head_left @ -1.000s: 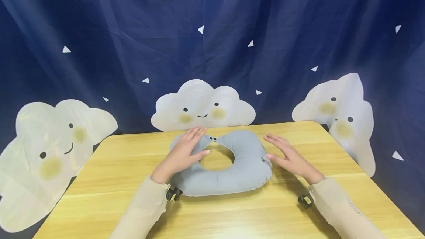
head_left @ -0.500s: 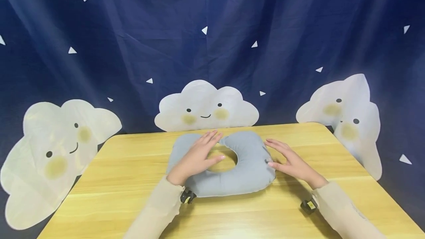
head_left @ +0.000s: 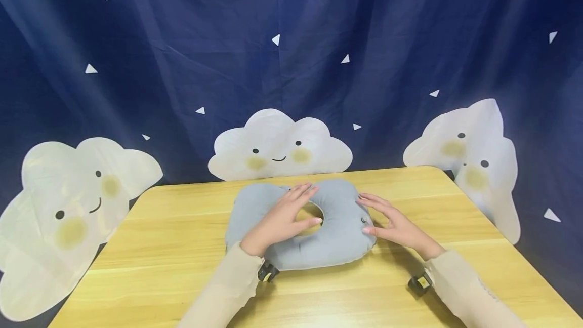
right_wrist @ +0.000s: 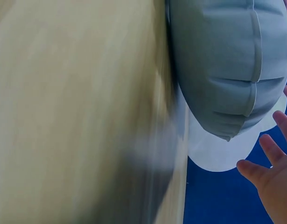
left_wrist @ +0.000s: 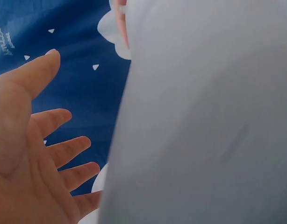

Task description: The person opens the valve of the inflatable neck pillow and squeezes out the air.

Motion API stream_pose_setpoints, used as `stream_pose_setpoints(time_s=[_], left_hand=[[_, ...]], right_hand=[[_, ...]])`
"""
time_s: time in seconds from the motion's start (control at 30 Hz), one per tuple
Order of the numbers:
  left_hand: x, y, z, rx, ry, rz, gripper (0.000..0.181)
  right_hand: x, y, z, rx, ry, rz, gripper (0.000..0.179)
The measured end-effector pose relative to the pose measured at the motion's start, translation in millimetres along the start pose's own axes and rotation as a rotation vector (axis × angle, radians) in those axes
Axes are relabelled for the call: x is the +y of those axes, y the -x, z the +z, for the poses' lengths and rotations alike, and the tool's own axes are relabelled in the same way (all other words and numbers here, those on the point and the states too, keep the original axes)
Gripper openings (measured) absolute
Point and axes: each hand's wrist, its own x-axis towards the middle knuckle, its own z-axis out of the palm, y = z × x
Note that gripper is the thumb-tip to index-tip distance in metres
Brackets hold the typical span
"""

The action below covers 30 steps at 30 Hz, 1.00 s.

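Observation:
A puffy grey U-shaped neck pillow (head_left: 337, 247) lies on the table, its two ends meeting at the far side around a central hole. A small valve (head_left: 364, 220) sits on its right side. Over the pillow's middle is my left hand (head_left: 281, 220), fingers extended, thumb across the hole. At the right edge, my right hand (head_left: 398, 224) has its fingertips by the valve, fingers spread. The left wrist view has grey fabric (left_wrist: 204, 121) filling the right half beside my spread left fingers. In the right wrist view, the pillow's seamed edge (right_wrist: 227, 70) bulges near my right fingers.
The pale wooden table (head_left: 150, 247) has its far edge just behind the pillow. A dark blue curtain (head_left: 227, 65) with white triangles and smiling clouds hangs behind it. Small black wrist cameras (head_left: 420, 283) hang under both beige sleeves.
My left hand has moved right across the pillow, from its left part to over the central hole. My right hand has shifted slightly left, onto the pillow's right edge. The pillow stays in about the same place.

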Motion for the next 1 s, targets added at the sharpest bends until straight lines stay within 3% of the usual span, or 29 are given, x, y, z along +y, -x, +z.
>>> stream_pose_setpoints(time_s=[0.27,0.83,1.0], left_hand=[[8.4,-4.6,3.8,-0.022,0.047,0.003,0.072],[22.5,-18.8,21.7,-0.068,0.05,0.057,0.071],[25.2,-20.3,27.6,-0.074,0.073,0.039,0.07]], right_hand=[[7.9,1.0,-0.2,-0.03,-0.061,0.012,0.063],[12.1,4.1,4.8,-0.061,-0.23,0.052,0.061],[14.8,4.2,6.9,-0.054,-0.286,0.05,0.058]])
